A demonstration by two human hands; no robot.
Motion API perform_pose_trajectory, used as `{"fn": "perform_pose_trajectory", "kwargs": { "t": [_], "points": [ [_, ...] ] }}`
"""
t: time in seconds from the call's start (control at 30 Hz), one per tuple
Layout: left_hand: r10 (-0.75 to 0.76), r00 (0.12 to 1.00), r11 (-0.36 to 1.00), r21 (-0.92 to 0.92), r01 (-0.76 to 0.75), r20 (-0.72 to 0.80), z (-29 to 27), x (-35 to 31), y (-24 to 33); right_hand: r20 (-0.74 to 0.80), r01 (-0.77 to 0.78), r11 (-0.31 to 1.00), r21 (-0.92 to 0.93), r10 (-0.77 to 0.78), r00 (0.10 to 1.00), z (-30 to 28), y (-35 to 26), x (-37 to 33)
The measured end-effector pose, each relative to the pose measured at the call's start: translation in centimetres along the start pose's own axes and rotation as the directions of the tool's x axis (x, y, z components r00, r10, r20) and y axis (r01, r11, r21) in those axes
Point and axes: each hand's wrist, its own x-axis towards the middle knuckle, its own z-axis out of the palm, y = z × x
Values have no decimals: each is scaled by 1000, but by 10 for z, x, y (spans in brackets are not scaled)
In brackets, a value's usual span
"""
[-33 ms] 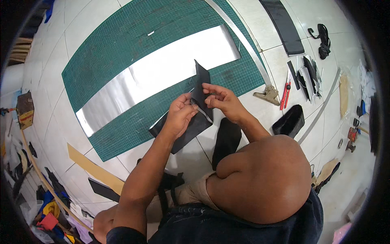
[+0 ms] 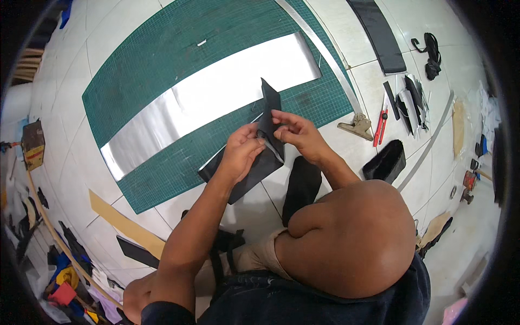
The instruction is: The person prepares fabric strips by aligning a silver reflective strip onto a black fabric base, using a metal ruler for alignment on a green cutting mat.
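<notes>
My left hand [image 2: 243,151] and my right hand [image 2: 298,134] hold a folded black sheet [image 2: 272,100] between them, above the near edge of the green cutting mat. With thumb and fingers, the left one pinches the fold, where a narrow greyish strip [image 2: 272,149] shows. The right one has thumb and fingertips closed on the sheet's right side. One flap of the sheet points up toward a long silvery sheet [image 2: 216,89]; the wider part hangs below my hands, over the floor tiles. What lies inside the fold is mostly hidden by my fingers.
The silvery sheet rests on the cutting mat [image 2: 146,70], with a metal strip [image 2: 319,46] along the mat's right. Beyond my right hand lie a bulldog clip [image 2: 356,127], a red cutter knife [image 2: 381,127], black offcuts [image 2: 410,103] and a black panel [image 2: 377,35]. A tan strip [image 2: 122,222] lies at left.
</notes>
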Motion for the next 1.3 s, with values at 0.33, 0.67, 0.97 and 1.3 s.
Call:
{"fn": "perform_pose_trajectory", "kwargs": {
  "t": [0.33, 0.67, 0.97, 1.3],
  "points": [
    [23, 999, 1000, -7, -23, -34, 10, 6, -4, -43, 100, 966, -240, -113, 993, 6, -5, -13],
    [163, 986, 959, 239, -151, -30, 37, 4, -2, -91, 91, 967, -239, -115, 989, 3, -7, -17],
    [180, 984, 884, 438, -164, 4, 47, 4, -7, -93, 109, 964, -242, -135, 987, -4, -2, -14],
    [170, 982, 859, 500, -108, -80, 30, 14, -16, -187, 99, 982, -161, -129, 974, -11, 17, -11]
  ]
}}
